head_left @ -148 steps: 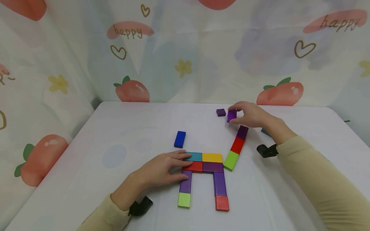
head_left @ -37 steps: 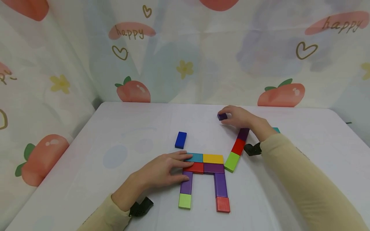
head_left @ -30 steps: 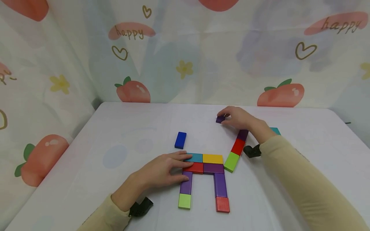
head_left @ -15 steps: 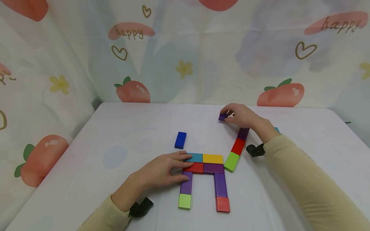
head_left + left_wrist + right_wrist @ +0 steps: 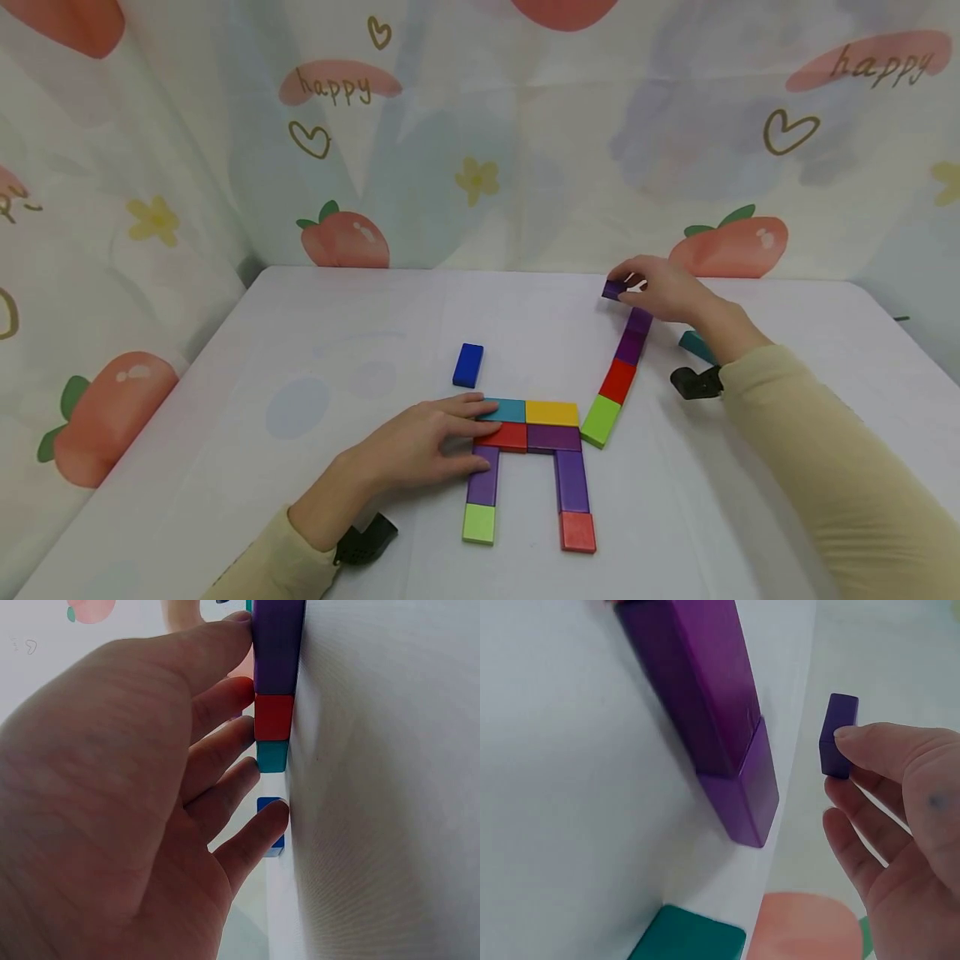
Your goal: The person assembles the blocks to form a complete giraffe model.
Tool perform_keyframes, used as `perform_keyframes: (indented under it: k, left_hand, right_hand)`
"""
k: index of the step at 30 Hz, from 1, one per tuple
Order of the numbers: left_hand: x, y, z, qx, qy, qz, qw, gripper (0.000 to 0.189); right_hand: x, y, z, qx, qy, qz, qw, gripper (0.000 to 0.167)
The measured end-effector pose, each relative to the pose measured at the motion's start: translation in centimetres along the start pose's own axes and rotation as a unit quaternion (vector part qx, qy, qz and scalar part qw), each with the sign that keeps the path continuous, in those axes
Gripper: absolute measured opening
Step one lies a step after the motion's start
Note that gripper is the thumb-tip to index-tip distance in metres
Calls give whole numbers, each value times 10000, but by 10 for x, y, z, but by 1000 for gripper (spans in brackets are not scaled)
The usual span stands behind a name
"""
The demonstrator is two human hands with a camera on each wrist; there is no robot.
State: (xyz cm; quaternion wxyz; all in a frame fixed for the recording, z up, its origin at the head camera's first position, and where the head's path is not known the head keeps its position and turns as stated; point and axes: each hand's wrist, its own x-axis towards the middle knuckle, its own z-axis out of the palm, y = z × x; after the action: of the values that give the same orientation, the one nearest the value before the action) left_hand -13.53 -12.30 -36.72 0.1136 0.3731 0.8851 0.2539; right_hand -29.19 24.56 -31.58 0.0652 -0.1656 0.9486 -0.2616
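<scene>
In the head view my right hand (image 5: 663, 290) pinches a small purple block (image 5: 613, 289) between thumb and fingers, close to the far end of a slanted row. That row holds a green block (image 5: 601, 421), a red block (image 5: 617, 381) and two purple blocks at its far end (image 5: 640, 320). My left hand (image 5: 412, 443) lies with fingers extended, its tips on a teal block (image 5: 506, 409), a red block (image 5: 513, 437) and a purple block (image 5: 483, 479). In the right wrist view the pinched purple block (image 5: 838, 736) is apart from the row's end block (image 5: 754, 791).
A yellow block (image 5: 551, 412) and more purple blocks join the flat shape, whose two legs end in a green block (image 5: 478, 523) and a red block (image 5: 577, 532). A blue block (image 5: 468, 365) lies behind it. A teal block (image 5: 697, 346) sits partly behind my right wrist.
The purple block my right hand held earliest now stands at the slanted row's far end. That hand has since picked up the small purple block and moved it right. My left hand stayed put.
</scene>
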Motion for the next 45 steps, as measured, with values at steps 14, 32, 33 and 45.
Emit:
perform_keyframes:
  k: [14,32,33,45]
  left_hand:
    - [2,0,0,16,-57,-6,10000,50]
    - [3,1,0,22,-66,55,10000,50]
    - [3,1,0,20,-68,52,10000,50]
    - [3,1,1,26,-44,67,10000,50]
  right_hand:
    - [-9,33,-12,-209,214,324,9990,36]
    - [-14,50,-10,-347,13,377,9987,34]
    - [-14,50,-10,-348,-10,383,9987,34]
    - [-17,48,-8,-318,-38,414,9986,34]
